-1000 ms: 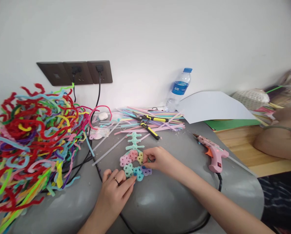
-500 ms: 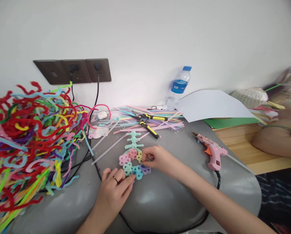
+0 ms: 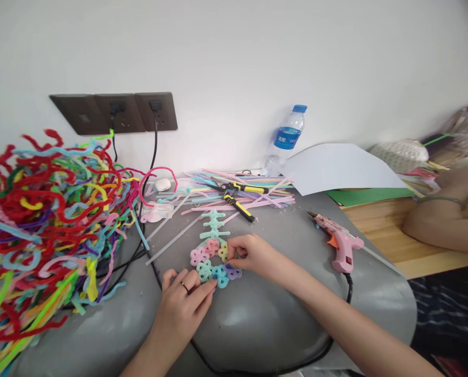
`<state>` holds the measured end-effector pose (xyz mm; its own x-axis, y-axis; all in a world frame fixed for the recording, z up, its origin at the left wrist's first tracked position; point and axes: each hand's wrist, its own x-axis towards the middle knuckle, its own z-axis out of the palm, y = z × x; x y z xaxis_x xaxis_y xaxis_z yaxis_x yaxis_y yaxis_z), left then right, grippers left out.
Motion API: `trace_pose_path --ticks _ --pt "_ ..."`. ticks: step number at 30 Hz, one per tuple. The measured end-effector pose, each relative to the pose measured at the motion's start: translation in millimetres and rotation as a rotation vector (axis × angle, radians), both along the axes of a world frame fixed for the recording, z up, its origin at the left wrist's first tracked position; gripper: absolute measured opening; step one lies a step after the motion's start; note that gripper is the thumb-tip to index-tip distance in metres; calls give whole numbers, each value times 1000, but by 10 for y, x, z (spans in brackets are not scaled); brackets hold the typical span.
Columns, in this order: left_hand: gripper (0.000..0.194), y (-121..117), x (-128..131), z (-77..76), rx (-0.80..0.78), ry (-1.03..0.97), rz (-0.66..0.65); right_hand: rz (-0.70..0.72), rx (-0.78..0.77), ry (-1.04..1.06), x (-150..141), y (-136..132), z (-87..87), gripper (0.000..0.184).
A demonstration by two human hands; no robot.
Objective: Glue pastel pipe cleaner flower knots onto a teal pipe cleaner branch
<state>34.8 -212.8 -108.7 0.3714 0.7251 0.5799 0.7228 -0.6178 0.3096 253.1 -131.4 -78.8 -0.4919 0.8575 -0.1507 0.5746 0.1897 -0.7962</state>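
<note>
A ring of pastel pipe-cleaner flowers (image 3: pixel 198 256) lies on the grey surface, in pink, yellow, purple, blue and mint. From its far side extends a mint pipe-cleaner strip (image 3: pixel 214 222) with short crossbars. At the near edge, my left hand (image 3: pixel 185 298) is closed with thumb and index finger on the blue flower. My right hand (image 3: pixel 253 256) pinches the ring's right side between the yellow and purple flowers. A bit of green shows inside its curled fingers, and the flower there is mostly hidden.
Loose pipe cleaners (image 3: pixel 57 220) heap up on the left. Yellow-black pliers (image 3: pixel 240 201) rest on pastel stems behind the ring. A pink glue gun (image 3: pixel 342 246) with a cord lies right. Behind stand a bottle (image 3: pixel 287 139) and white paper (image 3: pixel 342 170). A co-worker's arm (image 3: pixel 442 220) is far right.
The whole view has shifted slightly. Both hands keep their places on the flower ring, and the co-worker's hand at far right has moved a little.
</note>
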Motion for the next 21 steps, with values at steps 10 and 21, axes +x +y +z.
trace_pose_path --ticks 10,21 --pt "24 3 7 20 -10 -6 13 -32 -31 30 -12 -22 -57 16" --pt "23 2 1 15 -14 -3 6 -56 -65 18 -38 -14 5 18"
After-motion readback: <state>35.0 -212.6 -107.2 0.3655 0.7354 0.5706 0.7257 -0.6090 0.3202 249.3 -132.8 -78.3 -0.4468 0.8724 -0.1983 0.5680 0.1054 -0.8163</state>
